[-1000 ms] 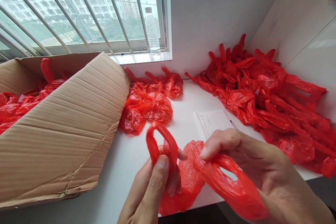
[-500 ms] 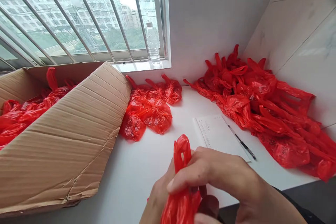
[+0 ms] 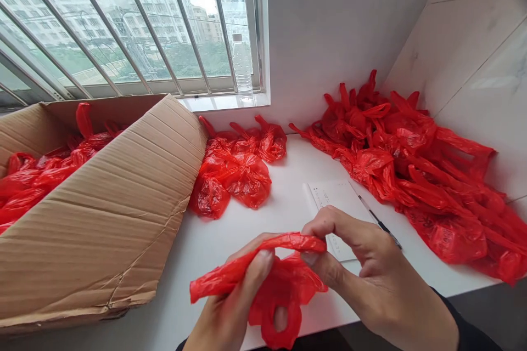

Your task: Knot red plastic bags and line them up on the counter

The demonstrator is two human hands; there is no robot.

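Note:
A thin red plastic bag [image 3: 284, 279] is stretched between my two hands above the front edge of the white table. My left hand [image 3: 234, 290] is closed round its twisted upper part, thumb on top, and one end sticks out to the left. Between thumb and forefinger, my right hand [image 3: 362, 269] pinches the other end of the twisted strip. Below the strip the rest of the bag hangs loose, with a handle loop at the bottom. Beyond my right hand lie a sheet of paper with writing [image 3: 341, 203] and a black pen [image 3: 381, 222].
A cardboard box [image 3: 102, 214] holding red bags stands at the left. Several knotted red bags [image 3: 239, 170] sit beside it. A large heap of red bags [image 3: 403, 164] lies at the right against the wall. On the windowsill stands a clear bottle [image 3: 242, 68].
The bag has turned from upright to lying across, its twisted top pulled sideways. My hands have moved apart, and the right one now pinches the strip's right end.

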